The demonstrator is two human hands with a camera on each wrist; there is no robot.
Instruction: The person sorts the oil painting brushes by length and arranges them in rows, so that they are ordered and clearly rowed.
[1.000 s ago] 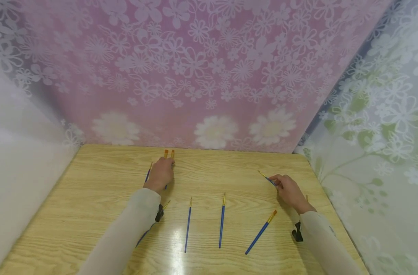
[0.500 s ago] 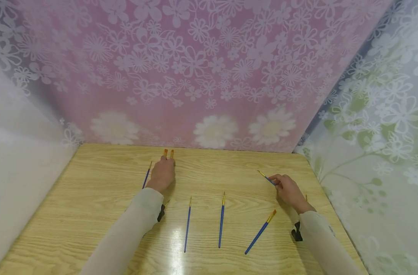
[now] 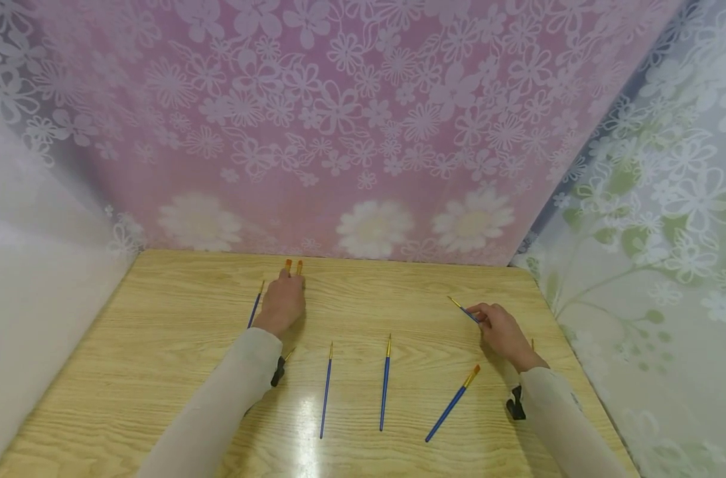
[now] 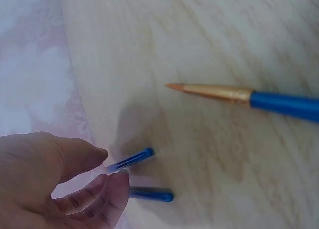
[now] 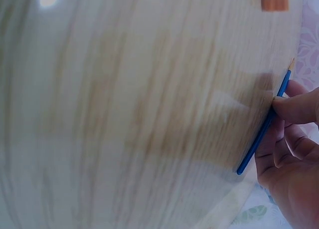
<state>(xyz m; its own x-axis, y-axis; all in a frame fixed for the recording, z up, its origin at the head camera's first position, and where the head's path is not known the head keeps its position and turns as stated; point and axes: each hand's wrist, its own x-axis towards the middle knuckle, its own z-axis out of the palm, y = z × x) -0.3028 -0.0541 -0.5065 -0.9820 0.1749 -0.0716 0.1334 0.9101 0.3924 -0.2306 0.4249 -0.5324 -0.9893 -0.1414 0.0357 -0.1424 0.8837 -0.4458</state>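
At the far left of the table, my left hand (image 3: 282, 302) is over two flat paintbrushes whose orange bristles show beyond the fingers. In the left wrist view, thumb and fingertips pinch one blue-handled paintbrush (image 4: 132, 159); a second paintbrush (image 4: 155, 194) lies partly behind the fingers. My right hand (image 3: 503, 332), toward the right side, pinches a thin paintbrush (image 5: 264, 126) by its blue handle between thumb and fingers. Its fine tip points to the far left in the head view.
A thin paintbrush (image 3: 255, 306) lies left of my left hand. Nearer me are two pointed paintbrushes, one left (image 3: 326, 398) and one central (image 3: 385, 392), plus a slanted flat paintbrush (image 3: 452, 405). Sleeves partly hide others. A pink floral curtain (image 3: 363, 133) hangs behind the table (image 3: 363, 292).
My left hand has shifted very slightly to the right over the two flat paintbrushes, then stays there. My right hand and its paintbrush hold still.
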